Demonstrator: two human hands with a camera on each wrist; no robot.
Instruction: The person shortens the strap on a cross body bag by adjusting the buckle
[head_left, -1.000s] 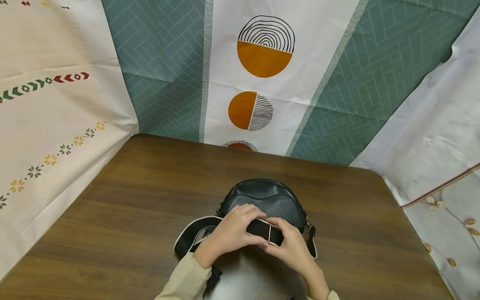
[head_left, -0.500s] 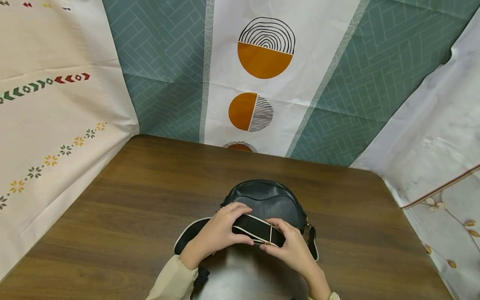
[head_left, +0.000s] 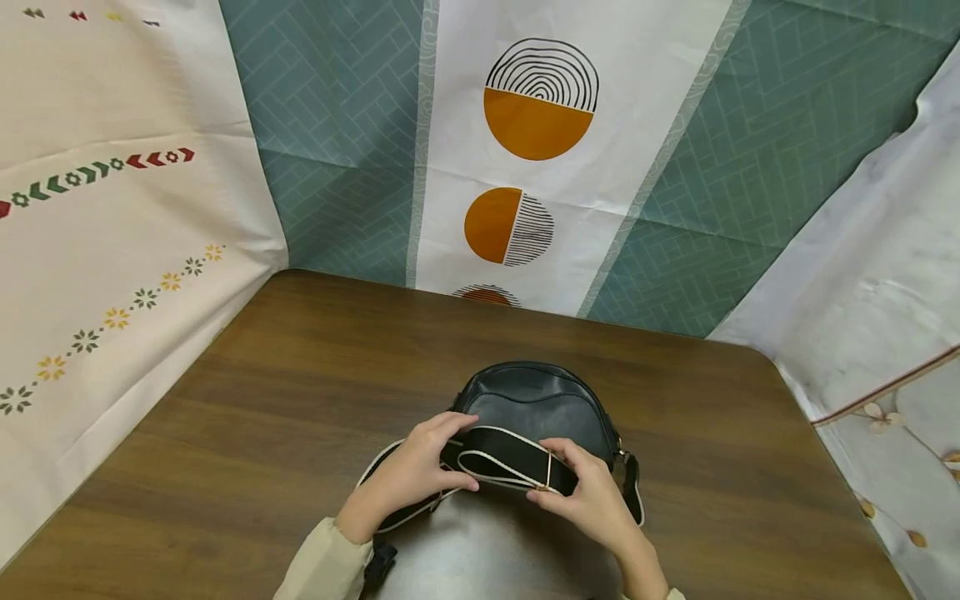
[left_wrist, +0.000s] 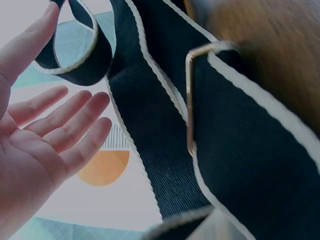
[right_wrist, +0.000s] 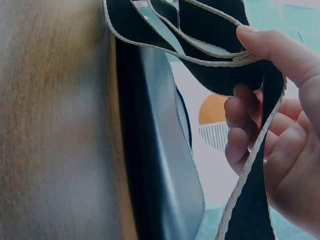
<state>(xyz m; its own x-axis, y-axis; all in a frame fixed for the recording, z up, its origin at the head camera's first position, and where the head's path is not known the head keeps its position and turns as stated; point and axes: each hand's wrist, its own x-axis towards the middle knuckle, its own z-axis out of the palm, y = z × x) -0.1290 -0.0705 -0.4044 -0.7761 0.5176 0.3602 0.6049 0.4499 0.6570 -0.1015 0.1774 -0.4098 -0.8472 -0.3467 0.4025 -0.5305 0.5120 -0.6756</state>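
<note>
A black handbag (head_left: 536, 417) stands on the table, with a wide black strap (head_left: 498, 450) edged in cream in front of it. My right hand (head_left: 588, 496) pinches the strap by a thin gold-coloured slider buckle (head_left: 548, 469), thumb on the near side. Around the strap's loop, my left hand (head_left: 405, 475) spreads its thumb and fingers apart. In the left wrist view, that hand's fingers (left_wrist: 82, 122) are relaxed beside the strap; another metal buckle (left_wrist: 189, 100) shows there. The right wrist view has the folded strap (right_wrist: 210, 25) between thumb and fingers.
The brown wooden table (head_left: 300, 392) extends around the bag. Behind it hangs a green and white patterned cloth (head_left: 337, 150). Pale cloths border the left (head_left: 112, 267) and right (head_left: 877, 292) sides. A shiny reflection lies on the table's near part.
My left hand has moved left and slightly down, and its hold on the strap has loosened. More of the strap loop shows between the hands. The right hand has stayed at the buckle.
</note>
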